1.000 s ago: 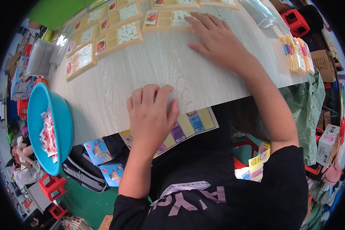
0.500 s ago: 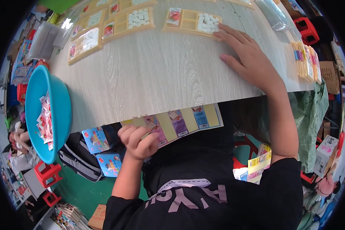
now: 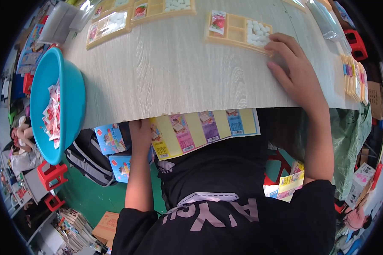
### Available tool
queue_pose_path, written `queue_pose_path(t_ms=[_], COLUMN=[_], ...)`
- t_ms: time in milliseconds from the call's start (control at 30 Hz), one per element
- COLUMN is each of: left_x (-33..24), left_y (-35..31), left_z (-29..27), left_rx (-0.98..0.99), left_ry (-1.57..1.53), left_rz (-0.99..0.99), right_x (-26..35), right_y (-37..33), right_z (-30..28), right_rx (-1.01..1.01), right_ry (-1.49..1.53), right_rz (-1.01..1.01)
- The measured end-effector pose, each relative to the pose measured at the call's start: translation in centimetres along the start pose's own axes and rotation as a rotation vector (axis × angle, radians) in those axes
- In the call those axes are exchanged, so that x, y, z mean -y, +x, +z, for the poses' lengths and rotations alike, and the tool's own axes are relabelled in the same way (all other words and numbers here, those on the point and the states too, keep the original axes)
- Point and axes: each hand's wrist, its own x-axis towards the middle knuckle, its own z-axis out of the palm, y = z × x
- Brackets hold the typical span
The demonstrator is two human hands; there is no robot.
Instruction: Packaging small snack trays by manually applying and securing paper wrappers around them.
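Observation:
My right hand point(image 3: 294, 70) rests at the right end of a cream plastic tray point(image 3: 236, 35), fingertips on its corner and thumb apart. White pellet-like pieces point(image 3: 258, 33) fill the tray's right compartment; a small strawberry sachet point(image 3: 217, 22) lies at its left end, and the middle holds nothing. My left hand point(image 3: 140, 131) is down at the table's front edge, its fingers hidden under it. Beside that hand, a printed sheet of coloured label strips point(image 3: 195, 131) sticks out over my lap from below the tabletop.
A blue basin point(image 3: 74, 106) with strawberry sachets point(image 3: 53, 112) stands at the table's left. Similar filled trays point(image 3: 108, 29) lie at the far left. A stack of packed trays point(image 3: 354, 80) and clear plastic wrap point(image 3: 323, 21) are on the right. Blue boxes point(image 3: 110, 139) sit below the left edge.
My left hand has gone from above the label sheet to the table's edge, fingers now out of sight. The view has shifted, so the table things appear lower right; my right hand stays at the tray.

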Motion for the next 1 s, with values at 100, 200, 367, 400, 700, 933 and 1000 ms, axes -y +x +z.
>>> queue_pose_path(t_ms=[100,200,367,400,700,933,1000], left_x=[-1.2,0.7,3.4,3.6,5.6,5.8,4.5], left_y=[0.1,0.4,1.1,1.3,1.9,2.7,2.0], left_z=[0.4,-1.1,-5.4,-6.1,-8.0,-5.7,-4.2], left_rx=[0.182,0.19,0.142,0.136,0.258,0.058,0.103], left_ry=[0.196,0.281,0.344,0.358,0.419,0.782,0.755], left_rz=[-0.104,-0.002,0.053,0.077,-0.081,0.485,0.387], right_x=[0.7,2.0,5.1,6.5,9.3,8.4,8.0], right_y=[-1.0,-1.3,-6.0,-6.8,-4.0,-2.1,-1.9], right_z=[0.1,0.5,3.2,4.8,16.4,21.6,22.6], right_rx=[0.004,-0.065,-0.262,-0.192,0.458,0.064,0.003], right_ry=[0.036,-0.027,0.173,0.346,0.321,0.471,0.487], right_rz=[0.019,-0.023,-0.366,-0.44,0.115,-0.051,-0.073])
